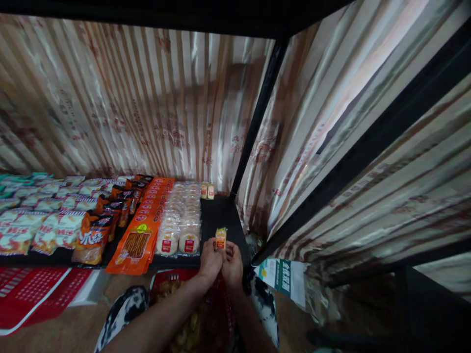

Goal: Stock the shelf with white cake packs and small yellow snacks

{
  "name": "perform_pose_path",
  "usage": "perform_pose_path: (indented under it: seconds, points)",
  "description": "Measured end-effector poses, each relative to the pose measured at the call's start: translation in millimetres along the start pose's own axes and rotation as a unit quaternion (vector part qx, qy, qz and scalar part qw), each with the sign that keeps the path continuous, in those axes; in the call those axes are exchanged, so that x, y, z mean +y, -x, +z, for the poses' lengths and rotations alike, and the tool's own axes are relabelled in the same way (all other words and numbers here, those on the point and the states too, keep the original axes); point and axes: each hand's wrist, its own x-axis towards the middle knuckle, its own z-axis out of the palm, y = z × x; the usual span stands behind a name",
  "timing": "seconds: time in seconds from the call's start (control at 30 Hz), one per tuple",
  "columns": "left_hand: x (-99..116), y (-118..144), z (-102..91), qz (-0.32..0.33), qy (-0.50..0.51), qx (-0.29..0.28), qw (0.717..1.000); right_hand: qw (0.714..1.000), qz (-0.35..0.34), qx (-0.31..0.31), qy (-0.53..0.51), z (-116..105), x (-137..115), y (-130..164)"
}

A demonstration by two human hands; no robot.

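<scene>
A small yellow snack packet (pixel 221 237) with a red-and-orange label stands upright between my hands, above the front of the black shelf (pixel 217 215). My left hand (pixel 211 261) is closed on its left side. My right hand (pixel 232 264) has its fingers curled at the packet's lower right, and both hands appear to grip it. Two similar small packets (pixel 207 191) stand side by side at the back of the shelf. Left of my hands lie two rows of round rice crackers (pixel 179 220) in clear wrappers. Below my forearms, a red basket (pixel 159 277) holds yellowish packets.
Flat orange snack packs (pixel 142 235), orange-and-black bags (pixel 91 240) and white bags (pixel 44 230) fill the shelf leftward. Another red basket (pixel 40 294) stands at lower left. A black post (pixel 262 115) rises at the shelf's back right corner, before patterned curtains (pixel 176 108).
</scene>
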Motion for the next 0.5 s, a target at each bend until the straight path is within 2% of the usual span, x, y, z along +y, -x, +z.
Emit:
perform_pose_path:
  seconds: [0.33, 0.5]
  points:
    - [33, -25, 4.3, -0.033, -0.098, 0.027, 0.994, 0.995, 0.009, 0.069, 0.078, 14, -1, -41]
    - [45, -41, 12.2, -0.016, -0.146, 0.034, 0.989, 0.994, 0.021, 0.075, 0.076, 18, -5, -60]
